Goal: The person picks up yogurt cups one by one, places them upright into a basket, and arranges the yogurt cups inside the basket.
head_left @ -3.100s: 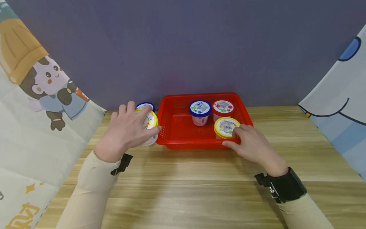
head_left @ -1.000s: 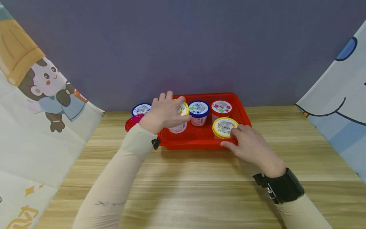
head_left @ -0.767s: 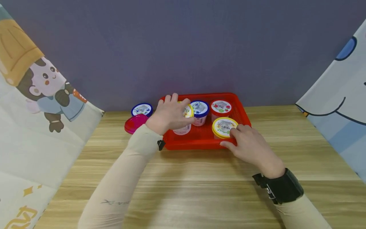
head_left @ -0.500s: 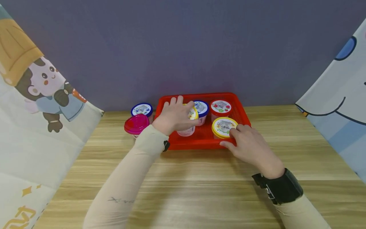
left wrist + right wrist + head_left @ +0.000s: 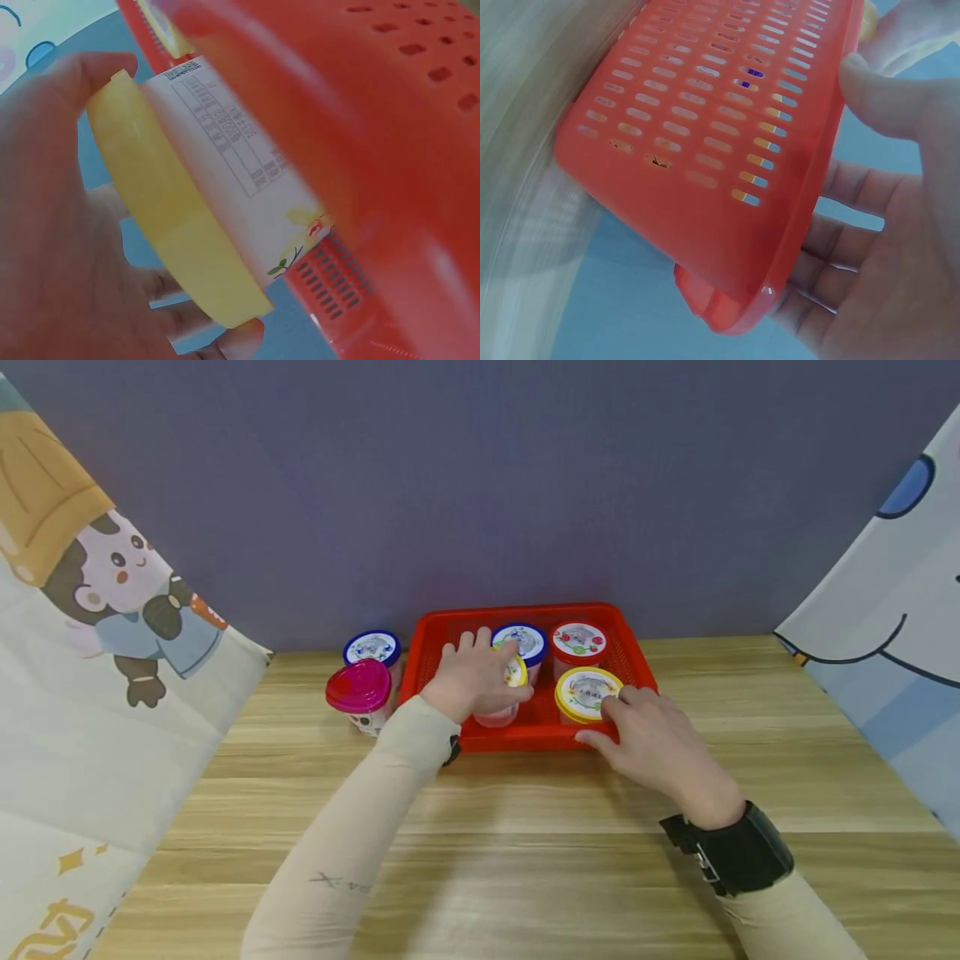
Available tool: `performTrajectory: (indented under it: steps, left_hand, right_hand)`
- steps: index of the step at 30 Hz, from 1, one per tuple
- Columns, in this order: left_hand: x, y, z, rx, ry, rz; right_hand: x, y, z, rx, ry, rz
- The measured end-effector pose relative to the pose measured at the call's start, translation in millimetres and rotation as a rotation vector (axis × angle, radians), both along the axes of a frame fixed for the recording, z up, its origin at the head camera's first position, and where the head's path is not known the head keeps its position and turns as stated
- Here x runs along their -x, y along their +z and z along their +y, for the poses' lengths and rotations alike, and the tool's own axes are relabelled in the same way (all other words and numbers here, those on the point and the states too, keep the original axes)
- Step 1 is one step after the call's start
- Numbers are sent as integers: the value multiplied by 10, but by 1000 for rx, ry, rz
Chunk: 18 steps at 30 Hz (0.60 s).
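Note:
My left hand (image 5: pixel 474 677) grips a small yellow-lidded tub (image 5: pixel 516 672) by its lid, low in the left half of a red plastic basket (image 5: pixel 525 742). In the left wrist view thumb and fingers span the yellow lid (image 5: pixel 172 202), and the printed white side faces the basket wall. My right hand (image 5: pixel 663 743) holds the basket's front right rim, thumb outside and fingers over it. Just inside that rim stands a second yellow-lidded tub (image 5: pixel 588 693). Behind are a blue-lidded tub (image 5: pixel 520 642) and a red-lidded tub (image 5: pixel 580 642).
Left of the basket on the wooden table (image 5: pixel 480 843) stand another blue-lidded tub (image 5: pixel 372 647) and a tub with a pink lid (image 5: pixel 360 687), close to my left forearm. A dark grey panel (image 5: pixel 480 485) rises behind the basket.
My left hand has carried the yellow-lidded tub from the table left of the basket, rightward and down into it. The pink-lidded tub has come into view. My right hand stays at the rim.

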State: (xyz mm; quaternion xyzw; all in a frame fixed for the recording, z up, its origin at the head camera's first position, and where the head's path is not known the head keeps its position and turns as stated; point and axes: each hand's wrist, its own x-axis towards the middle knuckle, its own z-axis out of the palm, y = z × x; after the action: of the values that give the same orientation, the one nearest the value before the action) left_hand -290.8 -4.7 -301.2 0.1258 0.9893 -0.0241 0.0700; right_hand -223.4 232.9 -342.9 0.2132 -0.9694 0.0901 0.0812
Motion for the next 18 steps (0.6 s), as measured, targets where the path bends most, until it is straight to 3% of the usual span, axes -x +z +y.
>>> performTrajectory:
  steps: [18]
  left_hand:
    - [-34, -103, 250, 11, 29, -35]
  right_hand:
    - [5, -7, 27, 13, 9, 11]
